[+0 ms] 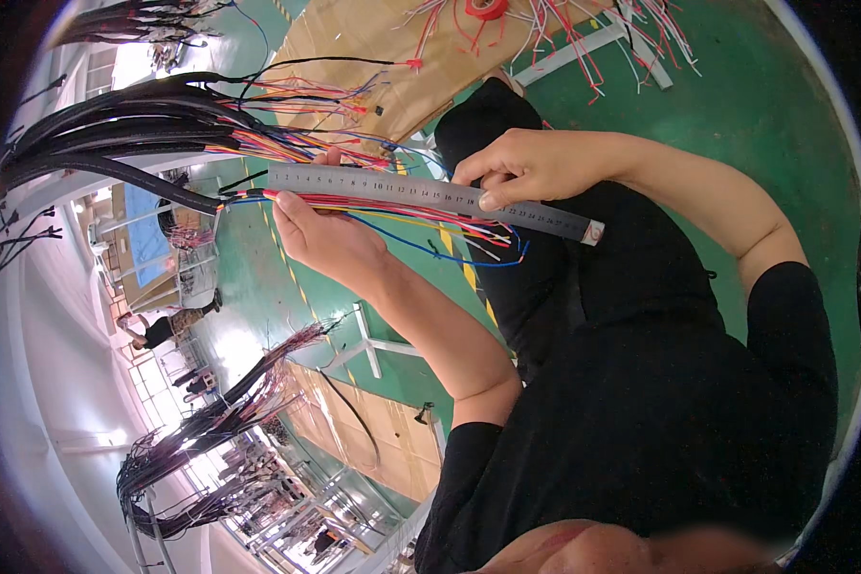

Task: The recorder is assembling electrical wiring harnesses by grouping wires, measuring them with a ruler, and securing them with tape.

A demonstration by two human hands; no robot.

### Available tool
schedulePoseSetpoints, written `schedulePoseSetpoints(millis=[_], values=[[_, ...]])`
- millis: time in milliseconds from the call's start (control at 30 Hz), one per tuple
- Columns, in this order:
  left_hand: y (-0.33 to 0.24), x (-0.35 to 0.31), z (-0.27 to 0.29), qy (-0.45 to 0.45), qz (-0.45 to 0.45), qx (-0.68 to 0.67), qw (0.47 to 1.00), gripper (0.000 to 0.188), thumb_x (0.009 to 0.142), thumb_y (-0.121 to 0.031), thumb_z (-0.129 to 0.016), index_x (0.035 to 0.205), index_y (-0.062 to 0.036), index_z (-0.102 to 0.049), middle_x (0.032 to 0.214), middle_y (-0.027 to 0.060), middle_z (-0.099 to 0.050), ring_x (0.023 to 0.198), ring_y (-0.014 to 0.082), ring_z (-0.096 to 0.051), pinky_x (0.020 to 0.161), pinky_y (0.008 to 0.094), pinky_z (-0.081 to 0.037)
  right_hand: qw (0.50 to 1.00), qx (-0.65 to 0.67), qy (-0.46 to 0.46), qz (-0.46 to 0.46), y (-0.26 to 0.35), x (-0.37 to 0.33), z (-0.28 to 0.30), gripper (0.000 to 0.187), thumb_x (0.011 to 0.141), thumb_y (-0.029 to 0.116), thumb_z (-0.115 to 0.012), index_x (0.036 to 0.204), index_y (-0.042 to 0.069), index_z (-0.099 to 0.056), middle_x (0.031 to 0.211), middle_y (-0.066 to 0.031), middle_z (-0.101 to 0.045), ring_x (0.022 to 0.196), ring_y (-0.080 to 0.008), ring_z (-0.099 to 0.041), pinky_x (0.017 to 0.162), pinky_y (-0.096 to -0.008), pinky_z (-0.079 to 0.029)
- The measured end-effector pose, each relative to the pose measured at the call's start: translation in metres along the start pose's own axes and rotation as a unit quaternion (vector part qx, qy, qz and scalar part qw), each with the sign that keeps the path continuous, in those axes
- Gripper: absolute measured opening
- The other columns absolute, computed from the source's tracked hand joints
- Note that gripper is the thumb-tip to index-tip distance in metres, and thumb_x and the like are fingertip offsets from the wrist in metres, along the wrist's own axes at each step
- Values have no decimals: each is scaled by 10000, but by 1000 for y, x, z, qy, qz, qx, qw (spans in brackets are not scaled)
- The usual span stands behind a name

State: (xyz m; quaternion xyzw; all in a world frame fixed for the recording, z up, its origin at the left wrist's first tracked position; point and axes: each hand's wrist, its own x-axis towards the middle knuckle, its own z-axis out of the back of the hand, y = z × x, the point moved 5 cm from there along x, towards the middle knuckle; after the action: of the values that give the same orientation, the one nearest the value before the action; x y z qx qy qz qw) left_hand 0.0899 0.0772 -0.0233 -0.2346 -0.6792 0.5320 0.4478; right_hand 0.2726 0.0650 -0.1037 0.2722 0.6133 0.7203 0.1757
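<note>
Head view: left hand closes round wires and one ruler end; right hand pinches it farther along. Measuring, it seems; next probably calls for straightening wires against it.

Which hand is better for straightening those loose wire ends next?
Probably the right hand: it pinches the ruler near the loose wire ends, while the left hand grips the wires farther back. The right may need to release the ruler first.
</note>
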Motion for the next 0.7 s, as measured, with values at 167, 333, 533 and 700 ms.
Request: schedulePoseSetpoints(millis=[167,333,533,700], values=[[2,2,2,5,-2,8,1000,363,1026,-192,-283,1093,109,-475,944,245,-626,843,323,-667,758,386,-568,1000,-4,8,7,-6,1,-1,287,870,102,-570,1125,-30,-556,627,-34,-491,599,-108,-408,583,-289,-372],[2,1,2,-1,0,6,1000,367,1026,-199,-288,1090,107,-481,948,243,-627,843,323,-667,759,384,-566,1000,5,19,-4,-5,-1,-1,285,869,94,-568,1123,-33,-553,635,-31,-498,608,-103,-409,592,-285,-375],[1,0,1,2,-4,12,1000,369,1028,-207,-290,1077,99,-490,941,233,-632,840,315,-668,762,378,-565,999,10,30,-22,-7,-2,0,283,873,108,-563,1120,-30,-555,642,-22,-504,612,-96,-409,593,-281,-375],[0,-1,0,2,-4,66,998,375,1030,-212,-278,1052,93,-495,929,215,-641,835,296,-671,754,372,-567,995,82,38,-49,-9,-2,-4,284,890,131,-537,1132,-16,-556,694,1,-530,629,-82,-436,589,-263,-388]])
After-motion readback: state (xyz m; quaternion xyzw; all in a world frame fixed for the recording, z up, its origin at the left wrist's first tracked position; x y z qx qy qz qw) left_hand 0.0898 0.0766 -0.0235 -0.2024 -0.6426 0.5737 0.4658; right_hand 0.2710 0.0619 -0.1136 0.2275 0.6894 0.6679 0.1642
